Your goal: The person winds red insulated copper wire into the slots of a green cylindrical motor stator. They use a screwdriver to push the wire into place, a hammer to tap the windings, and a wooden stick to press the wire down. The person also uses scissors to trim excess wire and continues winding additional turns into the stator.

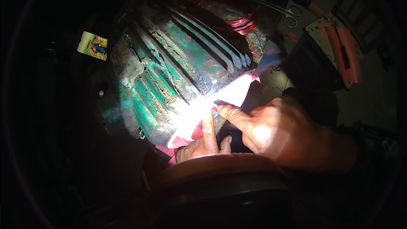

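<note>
A motor housing [182, 55] with worn green paint and long fins lies tilted before me. Pink insulating sheet [241, 93] sticks out along its near end, washed out by bright light. My left hand [199, 146] is below that end, its index finger stretched up against the glaring edge; its lower part is hidden. My right hand [267, 131] comes from the right, index finger extended toward the same spot and the other fingers curled. At that fingertip is a small dark-red piece [216, 104], too glared to name. What lies inside the end is lost in glare.
Coiled red copper wire [243, 25] lies behind the housing, near metal scissors [291, 17]. At right, a dark slim tool [344, 51] lies on a red sheet [352, 70]. A picture card [93, 46] is at left. A dark curved rim [220, 161] crosses the foreground.
</note>
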`<state>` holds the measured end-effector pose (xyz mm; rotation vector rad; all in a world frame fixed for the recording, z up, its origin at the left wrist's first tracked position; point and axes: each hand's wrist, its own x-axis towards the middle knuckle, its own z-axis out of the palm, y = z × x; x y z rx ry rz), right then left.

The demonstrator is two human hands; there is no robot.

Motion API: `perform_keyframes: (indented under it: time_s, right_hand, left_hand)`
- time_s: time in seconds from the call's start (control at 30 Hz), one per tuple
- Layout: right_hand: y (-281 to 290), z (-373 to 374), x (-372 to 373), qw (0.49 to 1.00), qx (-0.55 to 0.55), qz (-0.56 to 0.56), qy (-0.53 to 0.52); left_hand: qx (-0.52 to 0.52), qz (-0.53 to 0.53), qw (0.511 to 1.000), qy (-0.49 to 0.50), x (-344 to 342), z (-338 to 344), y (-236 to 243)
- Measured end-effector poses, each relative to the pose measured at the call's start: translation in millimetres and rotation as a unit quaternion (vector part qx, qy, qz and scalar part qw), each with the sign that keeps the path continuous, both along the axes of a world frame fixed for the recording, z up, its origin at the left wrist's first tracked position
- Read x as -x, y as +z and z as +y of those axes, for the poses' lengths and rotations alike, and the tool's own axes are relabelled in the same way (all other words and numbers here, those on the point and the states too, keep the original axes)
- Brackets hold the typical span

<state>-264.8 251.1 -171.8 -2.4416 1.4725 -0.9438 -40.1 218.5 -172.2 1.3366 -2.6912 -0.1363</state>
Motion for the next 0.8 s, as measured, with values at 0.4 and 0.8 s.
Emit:
perform_keyframes:
  time_s: [0.4,0.8]
  right_hand:
    - [5.4,-11.0,4.8,0.996,-0.078,-0.039,0.029]
    - [-7.0,-4.9,-5.3,0.986,0.054,0.159,0.021]
  left_hand:
    - [0.029,0.057,0.996,-0.059,-5.2,-8.5,-4.6]
    - [0.024,0.067,0.996,-0.053,-7.2,-7.9,-12.1]
